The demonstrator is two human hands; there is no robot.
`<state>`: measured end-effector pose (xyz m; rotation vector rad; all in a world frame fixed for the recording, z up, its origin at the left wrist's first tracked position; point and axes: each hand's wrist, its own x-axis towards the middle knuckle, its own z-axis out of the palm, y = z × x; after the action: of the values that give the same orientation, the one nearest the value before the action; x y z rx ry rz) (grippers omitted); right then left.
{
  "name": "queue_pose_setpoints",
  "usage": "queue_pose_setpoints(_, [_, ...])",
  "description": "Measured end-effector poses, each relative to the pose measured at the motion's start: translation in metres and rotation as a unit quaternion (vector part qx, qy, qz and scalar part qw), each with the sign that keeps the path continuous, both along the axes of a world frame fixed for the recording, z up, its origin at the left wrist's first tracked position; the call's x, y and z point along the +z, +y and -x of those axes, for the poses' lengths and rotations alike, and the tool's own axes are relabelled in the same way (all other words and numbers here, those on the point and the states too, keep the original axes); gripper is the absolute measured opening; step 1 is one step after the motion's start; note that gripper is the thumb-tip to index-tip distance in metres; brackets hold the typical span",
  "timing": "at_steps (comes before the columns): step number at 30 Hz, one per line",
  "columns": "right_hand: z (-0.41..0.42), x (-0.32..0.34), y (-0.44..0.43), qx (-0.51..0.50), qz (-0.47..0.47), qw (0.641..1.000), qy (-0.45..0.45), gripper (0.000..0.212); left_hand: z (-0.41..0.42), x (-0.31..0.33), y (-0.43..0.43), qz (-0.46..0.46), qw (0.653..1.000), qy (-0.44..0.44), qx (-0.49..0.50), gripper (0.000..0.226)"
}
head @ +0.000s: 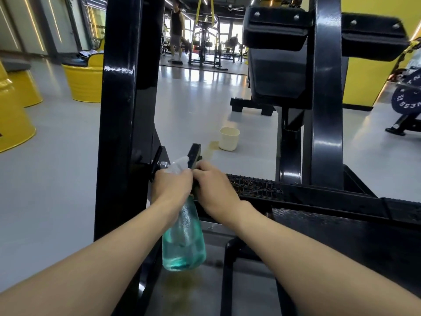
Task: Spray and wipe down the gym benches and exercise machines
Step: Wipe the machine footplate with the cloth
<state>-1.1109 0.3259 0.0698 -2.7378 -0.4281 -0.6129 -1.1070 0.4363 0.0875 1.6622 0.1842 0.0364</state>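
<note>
A clear teal spray bottle [184,242] with a white spray head hangs in front of a black exercise machine. My left hand [170,185] grips its neck and trigger. My right hand [211,185] sits right beside it, fingers curled over a dark olive cloth [195,187] that is mostly hidden under the hand, against a black bracket [194,152] of the machine. The machine's thick black upright [120,110] stands on the left, its gridded footplate [250,183] lies to the right of my hands, and black pads [273,30] are above.
A cream bucket [229,139] stands on the grey floor past the bracket. Yellow barrel seats [84,80] line the left side. A weight plate [407,96] is at the right edge. A person [176,30] stands by more machines far back.
</note>
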Motion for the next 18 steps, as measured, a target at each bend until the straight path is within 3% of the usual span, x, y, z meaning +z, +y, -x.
queue_pose_setpoints(4, [0.012,0.004,-0.024,0.001,0.040,0.999,0.007,0.028,0.002,0.003,0.000,0.019,1.000,0.012,-0.010,0.028])
queue_pose_setpoints(9, [0.056,-0.001,-0.107,-0.109,0.038,0.993,-0.014,0.003,0.000,0.004,-0.002,0.002,1.000,0.014,-0.022,0.046])
queue_pose_setpoints(11, [0.072,-0.003,-0.128,-0.154,0.040,0.987,-0.015,0.004,0.001,0.003,-0.001,0.002,0.999,0.024,-0.022,0.050])
queue_pose_setpoints(15, [0.073,-0.003,-0.112,-0.191,0.003,0.981,-0.035,0.009,0.000,0.000,0.001,-0.006,0.999,0.016,-0.037,0.041])
queue_pose_setpoints(18, [0.049,-0.006,-0.070,-0.149,-0.017,0.988,-0.048,0.004,-0.001,-0.001,0.001,-0.014,0.999,0.013,-0.035,0.029])
